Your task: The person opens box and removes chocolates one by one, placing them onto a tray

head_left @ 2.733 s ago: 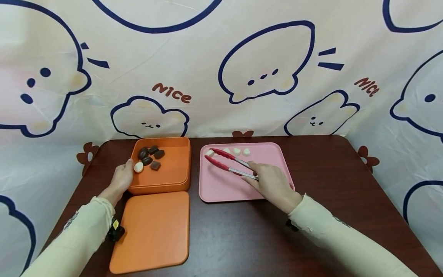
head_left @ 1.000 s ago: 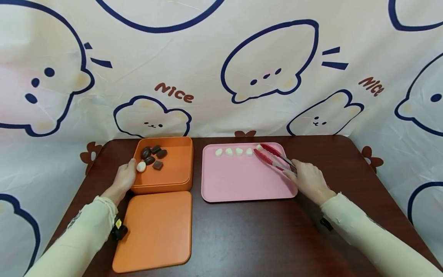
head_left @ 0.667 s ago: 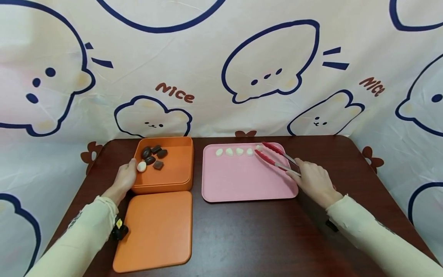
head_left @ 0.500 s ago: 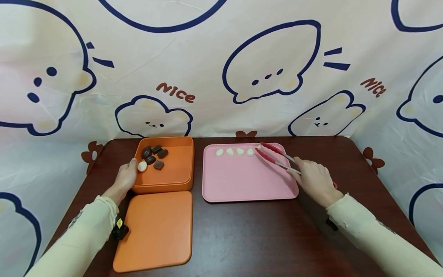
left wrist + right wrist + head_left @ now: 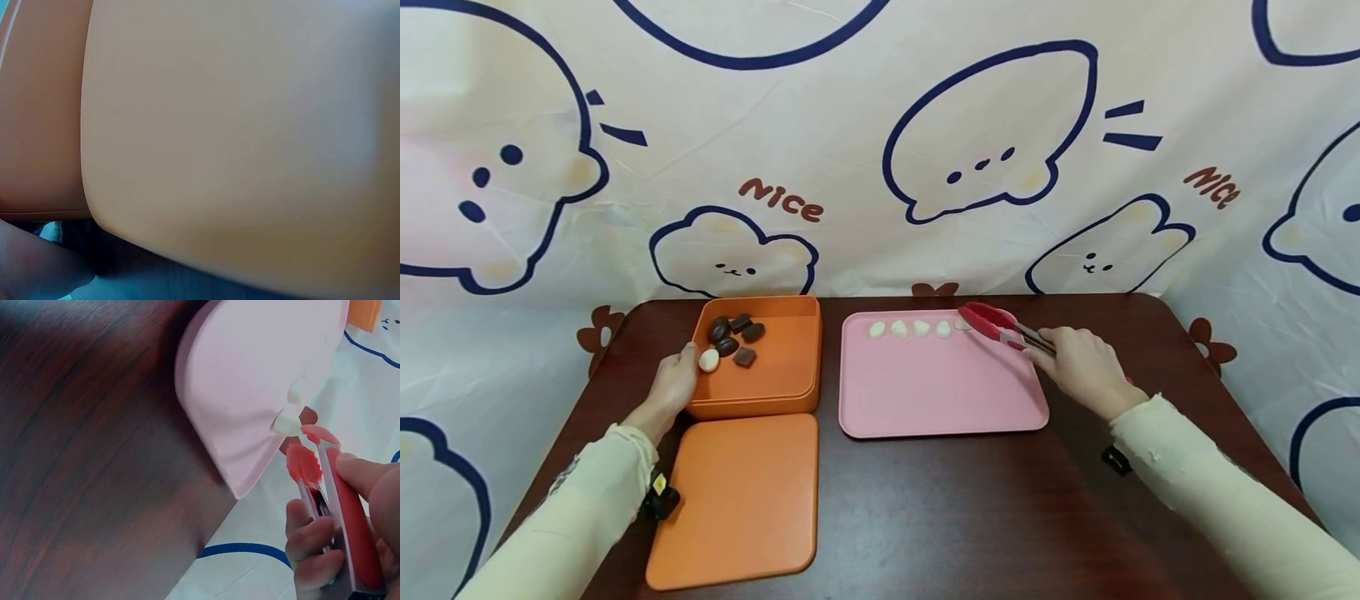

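My left hand (image 5: 670,385) holds the left wall of an orange box (image 5: 782,358). Inside that box are several dark chocolates (image 5: 726,347) and one round white piece (image 5: 708,360). In my right hand (image 5: 1084,373) is a pair of tongs with red tips (image 5: 992,321), squeezed nearly together over the far right part of the pink tray (image 5: 925,392). Small white pieces (image 5: 921,329) form a row along its far edge. The right wrist view shows the red tips beside the end white piece (image 5: 288,423); no piece is clearly between them.
An orange lid (image 5: 737,500) lies flat in front of the box and fills most of the left wrist view. Everything stands on a dark wooden table (image 5: 925,517). A printed cloth (image 5: 850,167) hangs behind it.
The tongs have moved from the tray's left end to its right end, and their spread arms have now come together. A white piece now lies at the row's right end. The left hand stays put.
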Demonstrator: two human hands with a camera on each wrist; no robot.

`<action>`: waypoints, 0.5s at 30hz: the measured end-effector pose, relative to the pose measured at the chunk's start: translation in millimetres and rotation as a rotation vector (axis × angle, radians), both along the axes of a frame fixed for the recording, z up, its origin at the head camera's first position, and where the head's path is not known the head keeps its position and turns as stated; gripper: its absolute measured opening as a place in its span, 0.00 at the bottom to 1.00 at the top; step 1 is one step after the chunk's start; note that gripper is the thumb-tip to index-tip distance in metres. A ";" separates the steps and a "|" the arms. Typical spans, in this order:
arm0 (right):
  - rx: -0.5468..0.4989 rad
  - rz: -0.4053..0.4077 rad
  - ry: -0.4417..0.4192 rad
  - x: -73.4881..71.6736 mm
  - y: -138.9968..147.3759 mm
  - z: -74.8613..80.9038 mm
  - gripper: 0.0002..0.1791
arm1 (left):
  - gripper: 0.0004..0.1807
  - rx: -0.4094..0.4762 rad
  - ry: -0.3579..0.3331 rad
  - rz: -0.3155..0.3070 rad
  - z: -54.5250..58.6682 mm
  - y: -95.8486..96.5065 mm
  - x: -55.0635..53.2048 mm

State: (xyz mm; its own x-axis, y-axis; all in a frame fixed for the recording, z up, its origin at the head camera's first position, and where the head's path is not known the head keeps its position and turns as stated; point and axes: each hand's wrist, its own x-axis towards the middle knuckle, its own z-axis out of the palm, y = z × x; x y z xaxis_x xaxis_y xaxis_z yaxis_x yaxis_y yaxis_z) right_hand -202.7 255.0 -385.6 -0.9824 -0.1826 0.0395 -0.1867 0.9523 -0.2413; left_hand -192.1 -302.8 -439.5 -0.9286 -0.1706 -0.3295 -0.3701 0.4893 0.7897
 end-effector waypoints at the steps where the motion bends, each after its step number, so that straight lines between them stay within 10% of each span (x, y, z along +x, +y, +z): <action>1: -0.003 -0.001 -0.014 0.4 -0.2 0.3 0.24 | 0.43 0.001 0.000 0.001 0.1 0.3 0.1; 15: -0.056 -0.002 0.013 14.1 4.3 -7.2 0.24 | 0.43 0.008 -0.005 -0.006 -0.4 0.8 -1.5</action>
State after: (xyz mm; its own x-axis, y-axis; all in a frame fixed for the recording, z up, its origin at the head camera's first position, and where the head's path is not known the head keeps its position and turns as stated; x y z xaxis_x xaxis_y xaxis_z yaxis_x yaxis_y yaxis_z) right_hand -188.6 259.3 -392.8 -0.9822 -0.1774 0.0622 -0.1879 0.9377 -0.2922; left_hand -193.6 -302.0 -440.0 -0.9280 -0.1622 -0.3354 -0.3710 0.4851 0.7919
